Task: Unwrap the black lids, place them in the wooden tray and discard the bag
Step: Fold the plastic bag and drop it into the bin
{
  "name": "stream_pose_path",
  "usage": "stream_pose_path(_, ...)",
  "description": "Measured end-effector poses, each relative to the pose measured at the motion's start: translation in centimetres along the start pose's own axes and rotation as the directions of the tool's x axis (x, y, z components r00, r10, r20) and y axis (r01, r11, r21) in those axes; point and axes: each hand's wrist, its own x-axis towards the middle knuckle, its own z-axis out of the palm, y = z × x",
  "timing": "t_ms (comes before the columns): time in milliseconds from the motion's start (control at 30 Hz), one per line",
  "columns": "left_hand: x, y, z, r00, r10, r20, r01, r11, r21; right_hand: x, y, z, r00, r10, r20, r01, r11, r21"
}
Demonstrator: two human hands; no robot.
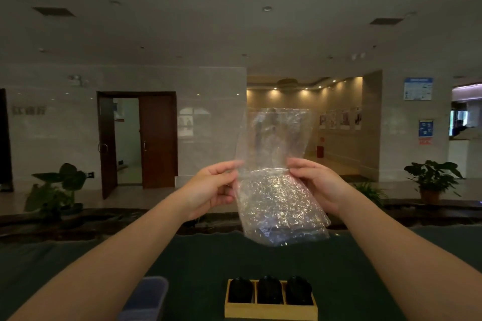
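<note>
Both hands are raised in front of the chest, well above the desk. The left hand (216,185) pinches one side edge of the bag (276,177) between thumb and fingers; the right hand (317,182) pinches the opposite edge at the same height, the other fingers curled in. Held this way, by its two sides at mid-height, the clear, crinkled bag is stretched flat and upright, its top standing above the fingers and its lower half hanging below. Probably this is to flatten or fold it, or to check that nothing is left inside; it looks empty, though glare on the lower half makes that hard to confirm.

Below, near the front edge of the green desk (365,268), sits the tray (271,309), a wooden box with three compartments in a row. Each compartment holds a black lid (270,289), so the unwrapping and placing seem done. What remains, by my reading, is getting rid of the bag.

Just left of the tray lies a bluish bin (146,300), only partly in view; it may be where the bag is meant to go, but that cannot be told.
</note>
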Motion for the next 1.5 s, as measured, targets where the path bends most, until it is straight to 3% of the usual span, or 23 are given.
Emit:
stream_pose_path(367,0.6,0.3,1.1,0.998,0.064,-0.02,-0.066,0.993,-0.102,-0.7,-0.5,-0.4,0.995,-0.052,0.08,0.053,0.998,-0.013)
stream_pose_path(533,0.2,0.5,1.5,0.998,0.054,-0.02,-0.056,0.992,-0.114,0.1,0.0,-1.3,0.999,-0.046,0.005,0.046,0.999,0.001)
stream_pose_path(667,0.5,0.4,1.7,0.997,-0.03,-0.071,0.026,0.998,-0.06,0.3,0.1,-1.3,0.998,-0.054,-0.029,0.055,0.998,0.016)
stream_pose_path(767,0.0,0.5,2.0,0.988,-0.153,0.008,0.153,0.988,0.023,0.1,-0.3,-1.2,0.996,-0.06,-0.06,0.063,0.997,0.045)
stream_pose_path(867,-0.2,0.1,2.1,0.986,-0.156,0.058,0.153,0.986,0.063,-0.3,-0.5,-0.7,0.995,-0.067,-0.078,0.072,0.996,0.056)
stream_pose_path(1033,-0.1,0.2,2.2,0.997,-0.055,-0.06,0.054,0.999,-0.007,-0.6,-0.6,-0.7,0.998,0.056,-0.002,-0.054,0.963,0.266)
stream_pose_path(1167,0.0,0.2,2.2,0.998,-0.021,-0.056,0.02,0.999,-0.027,-1.4,-0.1,-0.7,0.977,0.131,0.169,-0.137,0.99,0.022)
stream_pose_path(1233,0.0,0.1,2.3,0.998,-0.018,-0.061,0.016,0.999,-0.031,-1.7,0.1,-0.5,0.979,0.145,0.145,-0.136,0.988,-0.074)
stream_pose_path(1500,0.0,-0.5,2.1,0.998,-0.035,-0.043,0.031,0.995,-0.095,-1.5,0.4,-0.1,0.993,0.101,0.06,-0.097,0.993,-0.073)
